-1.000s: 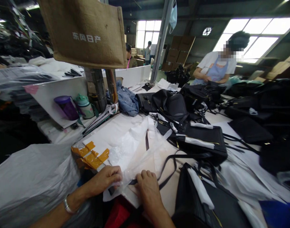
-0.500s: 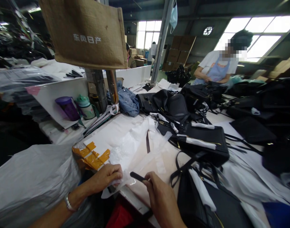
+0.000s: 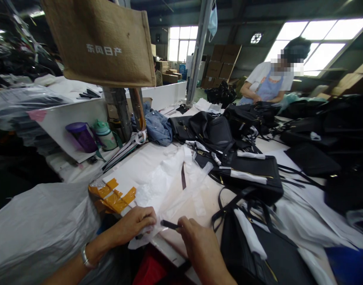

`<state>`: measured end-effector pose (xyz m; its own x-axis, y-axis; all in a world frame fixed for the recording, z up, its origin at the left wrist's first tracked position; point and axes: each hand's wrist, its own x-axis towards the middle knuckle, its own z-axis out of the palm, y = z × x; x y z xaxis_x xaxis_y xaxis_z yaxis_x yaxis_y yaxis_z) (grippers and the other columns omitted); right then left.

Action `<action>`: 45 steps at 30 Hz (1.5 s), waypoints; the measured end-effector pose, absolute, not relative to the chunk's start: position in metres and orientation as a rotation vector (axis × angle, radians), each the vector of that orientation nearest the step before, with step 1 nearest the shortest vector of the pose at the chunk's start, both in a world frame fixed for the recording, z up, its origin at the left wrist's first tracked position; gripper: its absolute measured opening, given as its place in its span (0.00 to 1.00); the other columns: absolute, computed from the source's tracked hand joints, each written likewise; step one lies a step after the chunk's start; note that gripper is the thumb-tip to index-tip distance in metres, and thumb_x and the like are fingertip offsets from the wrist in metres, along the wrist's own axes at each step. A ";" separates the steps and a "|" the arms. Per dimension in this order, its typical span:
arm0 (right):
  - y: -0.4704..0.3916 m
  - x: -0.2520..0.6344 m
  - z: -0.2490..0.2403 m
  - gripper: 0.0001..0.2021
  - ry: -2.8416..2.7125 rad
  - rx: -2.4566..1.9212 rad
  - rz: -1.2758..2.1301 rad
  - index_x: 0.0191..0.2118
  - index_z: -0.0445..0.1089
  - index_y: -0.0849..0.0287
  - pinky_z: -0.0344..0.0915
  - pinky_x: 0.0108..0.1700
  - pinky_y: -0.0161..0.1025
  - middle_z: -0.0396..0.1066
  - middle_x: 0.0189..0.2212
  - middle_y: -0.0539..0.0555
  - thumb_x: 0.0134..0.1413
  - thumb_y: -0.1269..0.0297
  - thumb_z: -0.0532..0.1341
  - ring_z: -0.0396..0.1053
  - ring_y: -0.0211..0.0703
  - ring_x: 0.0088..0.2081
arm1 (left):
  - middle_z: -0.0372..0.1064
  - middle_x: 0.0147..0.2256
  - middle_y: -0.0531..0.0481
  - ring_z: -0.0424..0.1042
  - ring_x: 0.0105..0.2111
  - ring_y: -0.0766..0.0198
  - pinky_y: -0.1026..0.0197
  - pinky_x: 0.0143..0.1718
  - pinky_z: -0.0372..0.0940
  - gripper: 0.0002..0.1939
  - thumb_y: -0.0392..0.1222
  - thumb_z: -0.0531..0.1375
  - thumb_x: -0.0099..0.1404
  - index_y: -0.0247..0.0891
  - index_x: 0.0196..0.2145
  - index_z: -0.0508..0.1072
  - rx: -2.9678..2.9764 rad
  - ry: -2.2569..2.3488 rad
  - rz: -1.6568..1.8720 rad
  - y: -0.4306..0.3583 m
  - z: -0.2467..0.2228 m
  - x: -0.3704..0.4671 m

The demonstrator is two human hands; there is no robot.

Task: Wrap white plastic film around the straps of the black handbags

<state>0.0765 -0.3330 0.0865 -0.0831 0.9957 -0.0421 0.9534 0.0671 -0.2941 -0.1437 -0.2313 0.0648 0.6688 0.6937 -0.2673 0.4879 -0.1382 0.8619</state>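
My left hand is closed with fingers pinched on a thin translucent plastic sheet at the table's near edge. In my right hand, fingers and thumb grip a black strap with a rounded end. That end points left, close to the plastic; whether they touch I cannot tell. Beyond both hands, crumpled white wrapping and a dark brown strip lie on the table. To the right of my right hand sits a black handbag with a white-wrapped handle.
More black handbags crowd the right and back. Orange tape covers the table's left corner. A purple cup and a green bottle stand at left, under a hanging burlap bag. A co-worker stands across the table.
My right hand and the strap have shifted slightly left and down, bringing the strap's end nearer my left hand. The whole view has shifted a little.
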 end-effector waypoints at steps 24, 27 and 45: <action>-0.339 0.089 0.114 0.02 -2.207 -1.960 0.390 0.37 0.67 0.54 0.48 0.25 0.37 0.74 0.30 0.48 0.61 0.67 0.57 0.73 0.44 0.28 | 0.72 0.29 0.54 0.70 0.32 0.65 0.66 0.36 0.59 0.18 0.49 0.49 0.70 0.39 0.34 0.74 1.938 0.872 0.247 -0.259 0.086 -0.107; -0.341 0.092 0.110 0.04 -2.098 -1.939 0.491 0.37 0.67 0.54 0.53 0.28 0.35 0.74 0.31 0.49 0.62 0.65 0.55 0.73 0.43 0.31 | 0.73 0.31 0.55 0.71 0.33 0.66 0.66 0.38 0.60 0.16 0.48 0.46 0.72 0.41 0.41 0.72 1.940 0.785 0.206 -0.261 0.087 -0.107; -0.340 0.089 0.111 0.02 -2.287 -1.820 0.525 0.37 0.65 0.56 0.57 0.29 0.34 0.75 0.32 0.49 0.58 0.69 0.58 0.74 0.42 0.31 | 0.74 0.31 0.51 0.72 0.33 0.63 0.65 0.38 0.62 0.25 0.54 0.43 0.72 0.37 0.32 0.73 1.756 0.668 0.130 -0.268 0.089 -0.086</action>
